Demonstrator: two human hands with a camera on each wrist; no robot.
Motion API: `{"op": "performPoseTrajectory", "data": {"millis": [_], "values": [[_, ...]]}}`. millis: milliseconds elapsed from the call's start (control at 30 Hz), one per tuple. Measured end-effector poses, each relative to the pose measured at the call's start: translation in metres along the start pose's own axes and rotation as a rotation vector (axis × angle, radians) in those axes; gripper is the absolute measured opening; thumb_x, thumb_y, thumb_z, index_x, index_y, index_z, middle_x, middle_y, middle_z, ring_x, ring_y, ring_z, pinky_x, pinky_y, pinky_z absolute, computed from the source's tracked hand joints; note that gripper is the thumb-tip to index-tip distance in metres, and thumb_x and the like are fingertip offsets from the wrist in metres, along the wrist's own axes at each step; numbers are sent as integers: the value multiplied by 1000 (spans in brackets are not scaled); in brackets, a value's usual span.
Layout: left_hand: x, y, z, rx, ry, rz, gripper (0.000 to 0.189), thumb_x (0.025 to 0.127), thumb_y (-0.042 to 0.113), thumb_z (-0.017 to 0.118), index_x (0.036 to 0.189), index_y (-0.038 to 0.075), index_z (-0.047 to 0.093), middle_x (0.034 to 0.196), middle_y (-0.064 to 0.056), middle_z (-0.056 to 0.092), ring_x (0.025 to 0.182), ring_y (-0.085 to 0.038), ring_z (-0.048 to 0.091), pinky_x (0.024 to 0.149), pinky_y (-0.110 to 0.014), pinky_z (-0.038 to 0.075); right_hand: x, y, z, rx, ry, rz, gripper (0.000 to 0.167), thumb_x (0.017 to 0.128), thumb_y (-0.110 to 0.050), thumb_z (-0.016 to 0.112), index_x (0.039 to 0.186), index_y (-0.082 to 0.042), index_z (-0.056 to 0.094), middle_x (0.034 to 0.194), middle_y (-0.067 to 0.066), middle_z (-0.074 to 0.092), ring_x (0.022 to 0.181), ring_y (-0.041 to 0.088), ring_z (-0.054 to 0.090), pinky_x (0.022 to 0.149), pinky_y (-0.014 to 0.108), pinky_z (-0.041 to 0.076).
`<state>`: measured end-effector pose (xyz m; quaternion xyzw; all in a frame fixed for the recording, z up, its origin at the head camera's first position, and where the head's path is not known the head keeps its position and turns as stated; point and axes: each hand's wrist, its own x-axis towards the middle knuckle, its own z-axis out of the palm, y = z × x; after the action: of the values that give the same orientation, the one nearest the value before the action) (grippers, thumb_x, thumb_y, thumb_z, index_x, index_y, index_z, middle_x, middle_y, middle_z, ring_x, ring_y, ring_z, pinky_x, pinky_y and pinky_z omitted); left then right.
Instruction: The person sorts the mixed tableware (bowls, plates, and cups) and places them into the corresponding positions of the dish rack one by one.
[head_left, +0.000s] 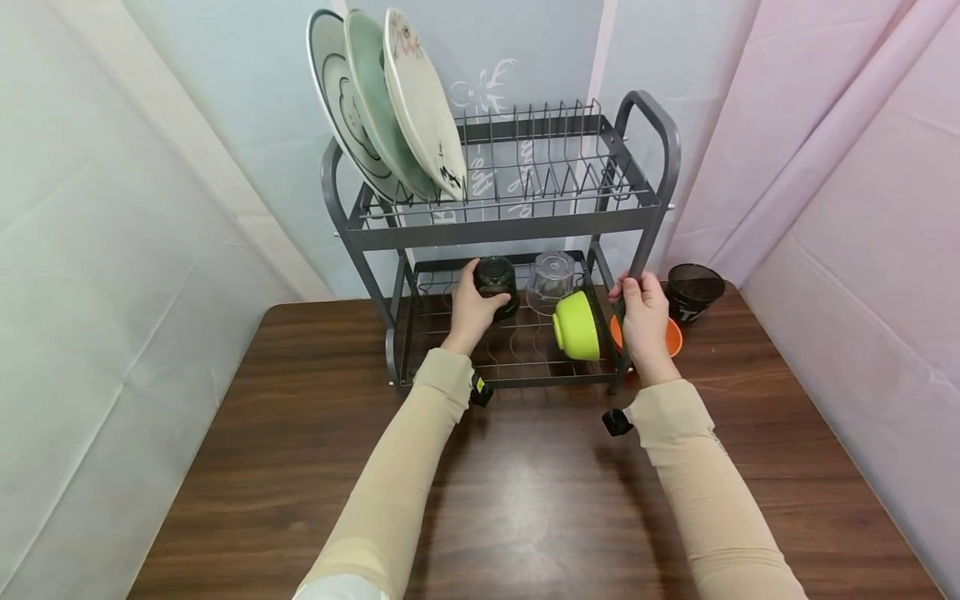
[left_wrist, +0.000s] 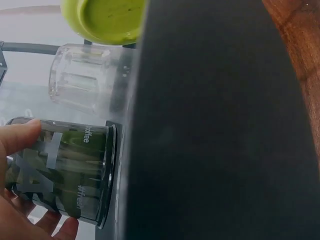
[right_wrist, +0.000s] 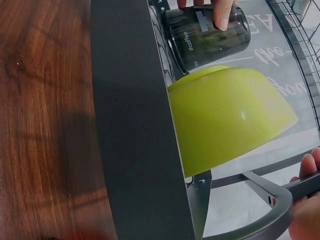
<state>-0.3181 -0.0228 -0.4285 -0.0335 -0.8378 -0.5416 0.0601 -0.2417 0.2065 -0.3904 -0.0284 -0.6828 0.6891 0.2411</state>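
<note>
My left hand [head_left: 468, 310] grips a dark see-through cup [head_left: 495, 273] on the lower shelf of a grey two-tier dish rack [head_left: 510, 227]. The cup [left_wrist: 75, 170] stands mouth down, with pale lettering on its side; thumb and fingers lie on opposite sides of it. My right hand [head_left: 647, 323] holds the rack's right front post [head_left: 647, 250]. Right of the dark cup is an upturned clear cup [head_left: 553, 279]. A lime green bowl [head_left: 577, 327] rests on its side at the shelf's right end, near the right hand.
Three large plates [head_left: 427, 108] lean upright in the upper tier's left slots. Behind the right hand, an orange bowl [head_left: 674, 337] and another dark cup [head_left: 693, 293] stand on the brown wooden table [head_left: 517, 500]. Pale cloth walls [head_left: 112, 250] enclose the table.
</note>
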Motion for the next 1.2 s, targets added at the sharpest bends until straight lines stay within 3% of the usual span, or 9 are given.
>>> {"op": "performPoseTrajectory", "data": {"millis": [267, 633, 1200], "values": [[2, 0, 6, 24, 0, -14, 80, 81, 22, 71, 146, 20, 25, 143, -11, 37, 132, -31, 31, 105, -50, 34, 0, 1, 0, -6, 2, 3, 12, 98, -14, 43, 90, -9, 52, 77, 4, 54, 74, 12, 53, 75, 20, 47], [7, -9, 10, 34, -2, -39, 82, 81, 21, 71, 147, 18, 23, 144, -13, 36, 134, -32, 28, 105, -51, 34, -1, 1, 3, 3, -9, -9, 13, 98, -15, 42, 88, -12, 50, 74, 1, 53, 74, 12, 52, 74, 21, 45], [9, -11, 16, 40, -7, -65, 85, 84, 26, 68, 149, 16, 14, 150, -12, 25, 139, -32, 21, 108, -52, 30, 1, 4, 1, 30, -16, -8, 13, 98, -15, 41, 90, -8, 49, 73, 2, 51, 75, 15, 50, 75, 24, 44]]}}
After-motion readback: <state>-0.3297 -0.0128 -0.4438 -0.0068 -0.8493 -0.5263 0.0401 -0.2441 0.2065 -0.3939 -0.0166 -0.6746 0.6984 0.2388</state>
